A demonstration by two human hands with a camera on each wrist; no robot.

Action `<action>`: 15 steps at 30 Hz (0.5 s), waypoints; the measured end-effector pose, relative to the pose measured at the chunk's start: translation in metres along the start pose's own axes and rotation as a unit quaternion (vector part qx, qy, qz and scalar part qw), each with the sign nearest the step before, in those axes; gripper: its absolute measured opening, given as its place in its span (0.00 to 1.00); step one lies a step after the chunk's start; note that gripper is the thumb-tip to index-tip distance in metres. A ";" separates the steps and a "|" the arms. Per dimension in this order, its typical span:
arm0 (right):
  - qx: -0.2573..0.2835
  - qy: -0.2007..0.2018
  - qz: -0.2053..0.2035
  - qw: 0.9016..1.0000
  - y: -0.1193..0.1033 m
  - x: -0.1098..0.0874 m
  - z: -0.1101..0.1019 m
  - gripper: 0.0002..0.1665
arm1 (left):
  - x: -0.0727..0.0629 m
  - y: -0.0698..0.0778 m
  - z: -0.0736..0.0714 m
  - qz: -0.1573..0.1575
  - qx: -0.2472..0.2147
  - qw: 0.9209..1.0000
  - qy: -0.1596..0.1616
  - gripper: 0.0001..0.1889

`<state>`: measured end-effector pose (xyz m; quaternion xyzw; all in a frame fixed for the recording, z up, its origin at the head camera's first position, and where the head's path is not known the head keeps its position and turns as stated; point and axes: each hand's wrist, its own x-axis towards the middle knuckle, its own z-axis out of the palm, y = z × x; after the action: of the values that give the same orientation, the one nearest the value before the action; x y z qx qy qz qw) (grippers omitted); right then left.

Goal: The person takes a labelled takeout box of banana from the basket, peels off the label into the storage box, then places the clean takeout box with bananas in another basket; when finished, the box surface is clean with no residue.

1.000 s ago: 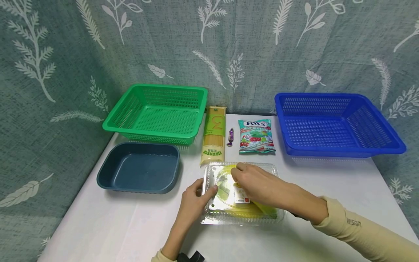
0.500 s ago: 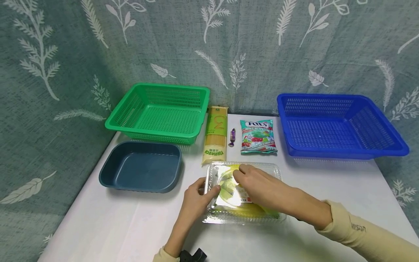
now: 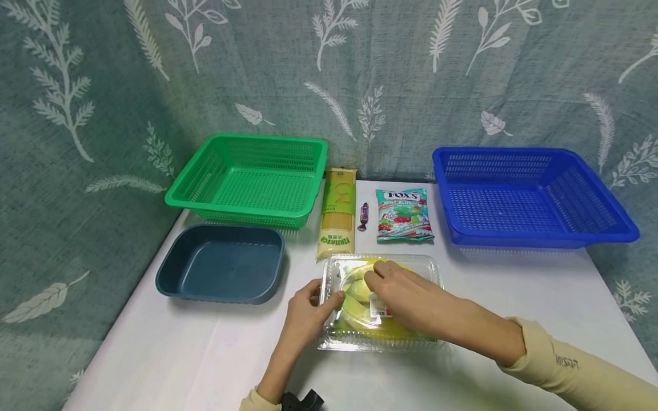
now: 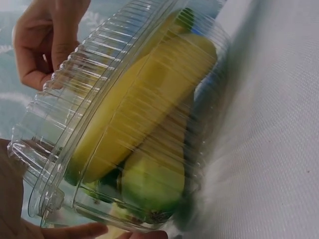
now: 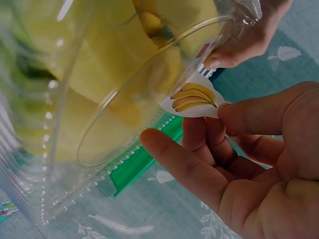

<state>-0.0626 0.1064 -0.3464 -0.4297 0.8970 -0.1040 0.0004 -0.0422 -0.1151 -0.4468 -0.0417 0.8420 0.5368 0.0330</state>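
Observation:
A clear plastic clamshell box point(image 3: 354, 344) with bananas point(image 4: 144, 99) inside is at the near middle of the white table. My left hand point(image 3: 307, 313) grips the box's left edge, thumb on top of the lid and fingers reaching underneath. Over the lid, my right hand point(image 3: 398, 290) pinches a white label point(image 5: 194, 99) printed with bananas between thumb and fingers. That label's printed end stands up from the lid, while its other end, with a red mark, lies against the plastic. In the right wrist view the index fingertip point(image 5: 151, 139) is right at the lid.
A green basket point(image 3: 247, 214) and a dark blue-grey tub point(image 3: 221, 291) stand on the left; a blue basket point(image 3: 534, 237) is at the right. Behind the box lie a spaghetti pack point(image 3: 336, 211), a purple wrapped candy point(image 3: 364, 216) and a Fox's candy bag point(image 3: 404, 215). A curtain point(image 3: 390, 85) hangs behind.
Glare on the lid has faded, so more of the bananas shows through. The label has tilted slightly under the right hand. Both hands stay in nearly the same places.

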 end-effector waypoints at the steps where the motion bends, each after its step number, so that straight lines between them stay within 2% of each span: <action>1: -0.005 0.006 -0.005 1.000 0.000 -0.001 0.000 0.20 | 0.000 0.000 0.000 -0.001 0.000 1.000 0.000 0.28; 6: -0.025 0.028 -0.020 0.999 -0.002 -0.003 0.002 0.18 | 0.001 0.001 0.000 0.001 0.011 1.000 -0.001 0.27; 15: -0.036 0.019 -0.025 0.999 -0.007 -0.006 -0.002 0.16 | 0.001 0.002 0.000 -0.001 0.015 1.000 -0.004 0.27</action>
<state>-0.0537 0.1071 -0.3442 -0.4493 0.8891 -0.0801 -0.0343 -0.0438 -0.1148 -0.4454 -0.0397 0.8498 0.5243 0.0371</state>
